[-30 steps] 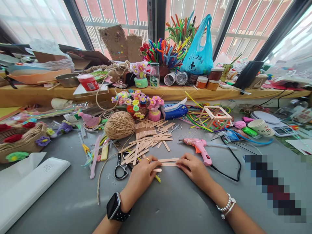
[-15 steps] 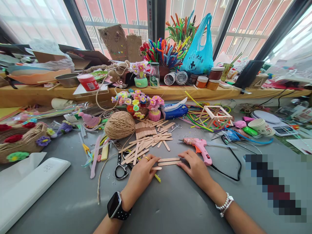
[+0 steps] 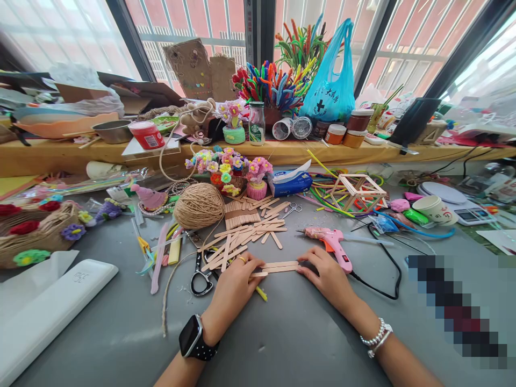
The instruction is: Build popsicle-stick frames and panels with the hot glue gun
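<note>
Two wooden craft sticks [image 3: 281, 267] lie side by side, edge to edge, on the grey table. My left hand [image 3: 237, 282], with a watch at its wrist, grips their left ends with bent fingers. A third craft stick [image 3: 259, 274] pokes out from under its fingertips. At the right ends, the thumb and forefinger of my right hand [image 3: 324, 274] pinch the pair. Just beyond the hands spreads a loose pile of craft sticks [image 3: 250, 236]. Black-handled scissors [image 3: 201, 280] lie left of my left hand, and a yellow strip [image 3: 262, 293] is beside its thumb.
A pink glue gun [image 3: 331, 244] with a black cord lies beyond my right hand. Behind are a twine ball [image 3: 199, 206], small scissors [image 3: 293, 208], a blue tissue pack [image 3: 291, 180] and a stick frame [image 3: 357, 191]. A white power bank [image 3: 68, 317] is at left.
The two craft sticks have come together, closing the narrow gap between them. Both hands stay in nearly the same place, the right one shifted slightly.
</note>
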`<state>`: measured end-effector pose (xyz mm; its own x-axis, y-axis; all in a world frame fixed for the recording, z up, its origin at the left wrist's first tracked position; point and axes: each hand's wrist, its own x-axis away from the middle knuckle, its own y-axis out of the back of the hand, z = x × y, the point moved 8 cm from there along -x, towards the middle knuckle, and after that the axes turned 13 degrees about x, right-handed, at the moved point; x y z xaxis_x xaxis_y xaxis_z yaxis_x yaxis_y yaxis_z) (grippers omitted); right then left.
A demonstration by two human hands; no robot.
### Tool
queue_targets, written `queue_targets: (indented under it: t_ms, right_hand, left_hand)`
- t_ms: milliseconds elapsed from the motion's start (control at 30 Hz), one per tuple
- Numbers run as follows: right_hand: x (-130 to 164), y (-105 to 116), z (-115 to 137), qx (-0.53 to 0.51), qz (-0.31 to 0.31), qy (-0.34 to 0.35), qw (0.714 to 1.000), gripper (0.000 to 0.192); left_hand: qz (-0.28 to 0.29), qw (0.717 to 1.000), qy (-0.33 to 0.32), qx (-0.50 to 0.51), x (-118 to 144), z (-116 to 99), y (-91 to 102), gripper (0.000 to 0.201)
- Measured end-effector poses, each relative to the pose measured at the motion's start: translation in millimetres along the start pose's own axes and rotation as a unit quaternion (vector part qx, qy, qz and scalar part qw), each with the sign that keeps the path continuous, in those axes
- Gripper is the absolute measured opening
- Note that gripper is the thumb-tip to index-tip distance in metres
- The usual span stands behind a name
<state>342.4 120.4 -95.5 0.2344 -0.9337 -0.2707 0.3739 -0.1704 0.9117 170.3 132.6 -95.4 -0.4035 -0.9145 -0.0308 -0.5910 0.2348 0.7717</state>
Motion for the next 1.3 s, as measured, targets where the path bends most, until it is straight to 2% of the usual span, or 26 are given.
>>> queue_targets:
  t_ms: [167, 400, 1000, 1300]
  right_hand:
    - [-1.3, -1.6, 2.0, -0.001, 0.000, 0.001, 1.000, 0.013]
    - [1.4, -0.2, -3.6, 0.008, -0.002, -0.020, 1.000, 0.009]
    - [-0.2, -1.1, -3.1, 0.004, -0.001, -0.028, 1.000, 0.010]
    - [0.5, -1.3, -3.4, -0.007, -0.005, -0.026, 1.000, 0.011]
  left_hand:
    - [0.006, 1.000, 0.002, 0.005, -0.6, -1.1, -0.3, 0.020]
    - [-0.016, 1.000, 0.007, 0.002, 2.1, 1.9, 3.9, 0.018]
    - [0.006, 1.000, 0.008, -0.006, 0.4, -0.9, 1.8, 0.017]
    - [-0.001, 1.000, -0.004, -0.001, -0.5, -1.3, 1.2, 0.018]
